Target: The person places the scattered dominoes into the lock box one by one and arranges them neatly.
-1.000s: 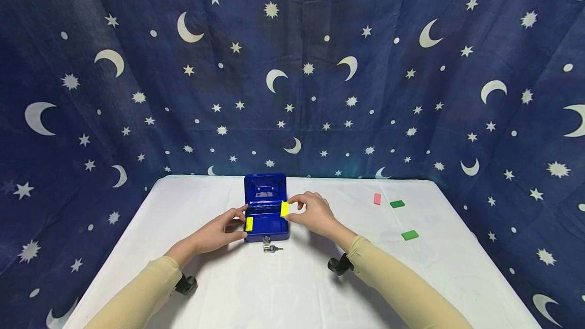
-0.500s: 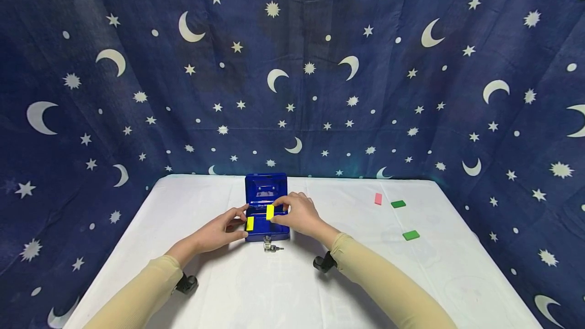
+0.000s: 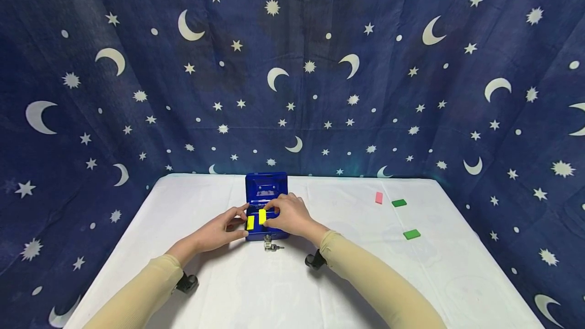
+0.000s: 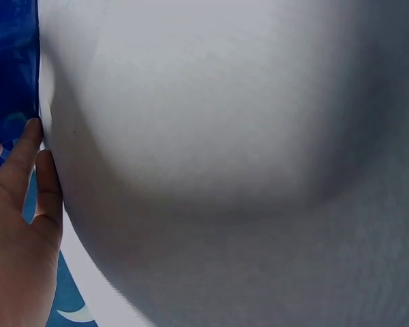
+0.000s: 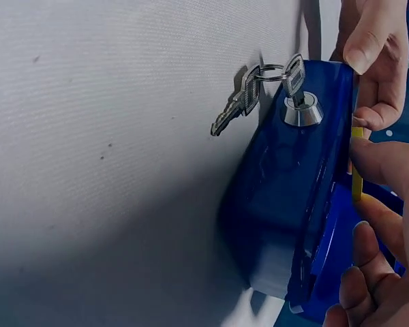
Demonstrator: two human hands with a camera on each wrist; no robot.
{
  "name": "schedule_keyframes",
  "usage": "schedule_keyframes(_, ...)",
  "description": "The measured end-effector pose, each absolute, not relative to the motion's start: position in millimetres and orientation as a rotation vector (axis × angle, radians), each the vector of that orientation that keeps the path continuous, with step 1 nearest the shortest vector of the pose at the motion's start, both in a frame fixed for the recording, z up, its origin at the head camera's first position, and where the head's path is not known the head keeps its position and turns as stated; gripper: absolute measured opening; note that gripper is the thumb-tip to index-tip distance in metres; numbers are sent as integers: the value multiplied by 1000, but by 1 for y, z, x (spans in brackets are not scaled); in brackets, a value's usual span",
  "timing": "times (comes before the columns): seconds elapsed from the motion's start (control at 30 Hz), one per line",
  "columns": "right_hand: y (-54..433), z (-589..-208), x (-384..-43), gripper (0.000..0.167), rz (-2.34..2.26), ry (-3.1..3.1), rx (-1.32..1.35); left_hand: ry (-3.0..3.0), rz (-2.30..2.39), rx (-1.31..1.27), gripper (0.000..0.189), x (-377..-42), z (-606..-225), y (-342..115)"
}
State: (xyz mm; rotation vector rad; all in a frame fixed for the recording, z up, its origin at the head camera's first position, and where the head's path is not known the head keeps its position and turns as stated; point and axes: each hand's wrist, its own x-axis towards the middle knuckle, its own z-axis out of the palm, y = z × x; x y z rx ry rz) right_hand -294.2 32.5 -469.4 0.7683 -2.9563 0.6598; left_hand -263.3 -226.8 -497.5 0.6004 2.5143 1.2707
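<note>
A small blue metal cash box (image 3: 266,187) stands on the table with its lid up. My left hand (image 3: 223,228) grips its left side, thumb at the front corner and fingers along the rim; the left wrist view shows those fingers (image 4: 20,170) against the box. Between right thumb and index finger, my right hand (image 3: 291,216) pinches a flat yellow block (image 3: 262,217) over the box's interior. Another yellow block (image 3: 250,223) is inside at the left. Seen edge-on in the right wrist view, a yellow block (image 5: 357,178) sits at my right fingertips.
A key ring with two keys (image 5: 245,102) hangs at the box's front, one key in the lock (image 5: 304,110). To the right on the white tablecloth (image 3: 343,293) lie a pink block (image 3: 379,198) and two green blocks (image 3: 399,203). A dark star-patterned curtain (image 3: 311,90) stands behind.
My right hand has carried the yellow block leftward from the box's right edge to over its middle, a little lower. The left hand has stayed on the box.
</note>
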Motion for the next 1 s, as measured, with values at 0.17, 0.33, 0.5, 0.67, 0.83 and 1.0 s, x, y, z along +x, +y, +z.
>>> schedule_keyframes(0.17, 26, -470, -296, 41, 595, -2970, 785, 2518, 1263, 599, 37, -264, -498, -227)
schedule_keyframes(0.33, 21, -472, -297, 40, 514, -2964, 824, 2522, 1259, 603, 38, -264, -498, -227)
schedule_keyframes(0.5, 16, -472, -298, 40, 429, -2971, 837, 2528, 1247, 610, 37, -264, -498, -227)
schedule_keyframes(0.67, 11, -474, -298, 40, 363, -2968, 845, 2525, 1245, 614, 38, -263, -496, -227)
schedule_keyframes(0.83, 8, -476, -297, 39, 287, -2976, 846, 2522, 1247, 613, 38, -264, -497, -227)
schedule_keyframes(1.0, 5, -476, -296, 37, 244, -2991, 839, 2516, 1266, 610, 37, -265, -498, -228)
